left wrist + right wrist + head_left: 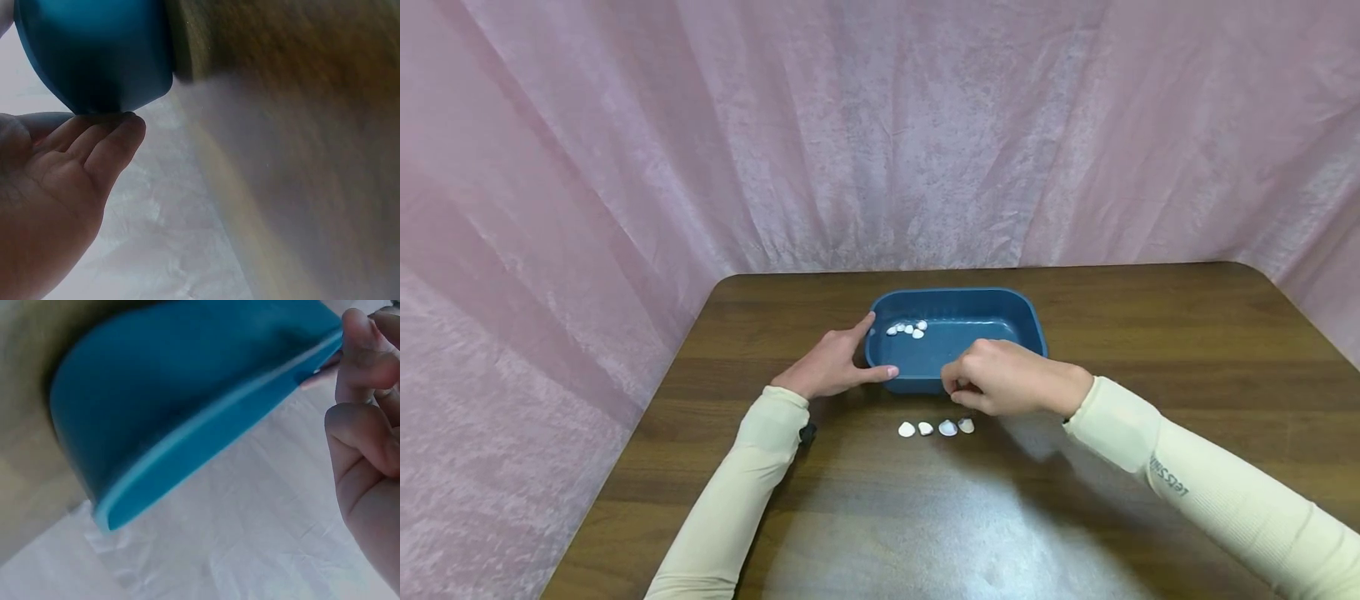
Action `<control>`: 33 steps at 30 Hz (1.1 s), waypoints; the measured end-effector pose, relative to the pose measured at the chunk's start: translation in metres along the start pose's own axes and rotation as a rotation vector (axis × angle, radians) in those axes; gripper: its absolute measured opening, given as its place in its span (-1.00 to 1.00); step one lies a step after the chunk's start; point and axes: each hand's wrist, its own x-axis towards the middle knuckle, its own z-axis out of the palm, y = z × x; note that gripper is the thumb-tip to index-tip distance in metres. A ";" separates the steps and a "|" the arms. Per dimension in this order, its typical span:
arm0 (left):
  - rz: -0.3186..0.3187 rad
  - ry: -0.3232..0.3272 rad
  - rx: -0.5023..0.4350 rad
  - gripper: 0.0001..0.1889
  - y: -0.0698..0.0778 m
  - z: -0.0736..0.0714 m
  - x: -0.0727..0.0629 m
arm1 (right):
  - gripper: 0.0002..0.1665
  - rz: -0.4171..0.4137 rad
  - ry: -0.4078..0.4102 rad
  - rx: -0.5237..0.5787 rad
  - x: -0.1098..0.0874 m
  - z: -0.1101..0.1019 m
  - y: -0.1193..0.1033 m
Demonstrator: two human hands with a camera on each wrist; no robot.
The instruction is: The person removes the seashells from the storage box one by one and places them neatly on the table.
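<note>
A blue plastic basin (955,358) stands on the table, with several small white seashells (917,333) inside at its left end. My left hand (831,364) rests against the basin's near left corner, thumb at the front rim and fingers along the left side. In the left wrist view, its nearly straight fingers (115,147) touch the outer wall. Over the front rim, my right hand (1000,375) has its fingers bent in together; I cannot tell whether something is pinched in them. Several seashells (947,427) lie in a row on the table before the basin.
The brown wooden table (1150,333) extends on both sides of the basin. Behind it and at the left hangs a pink velvet curtain (880,133). Light glares off the tabletop near the front.
</note>
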 end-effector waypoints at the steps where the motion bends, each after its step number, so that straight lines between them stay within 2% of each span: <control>1: 0.003 0.001 0.000 0.16 0.000 0.000 0.000 | -0.83 0.000 -0.003 0.000 0.002 -0.003 0.001; 10: 0.010 -0.001 0.003 0.17 0.000 0.001 0.000 | -0.87 0.024 -0.060 0.007 0.023 -0.031 0.013; 16: 0.007 0.000 -0.008 0.17 -0.001 0.000 0.000 | -0.88 0.055 -0.087 0.013 0.044 -0.042 0.024; 25: 0.005 -0.010 -0.015 0.18 0.001 -0.001 -0.002 | -0.87 0.072 -0.090 0.023 0.073 -0.035 0.044; 33: -0.011 -0.015 -0.011 0.17 0.001 0.000 -0.001 | -0.82 0.132 -0.101 0.034 0.089 -0.024 0.058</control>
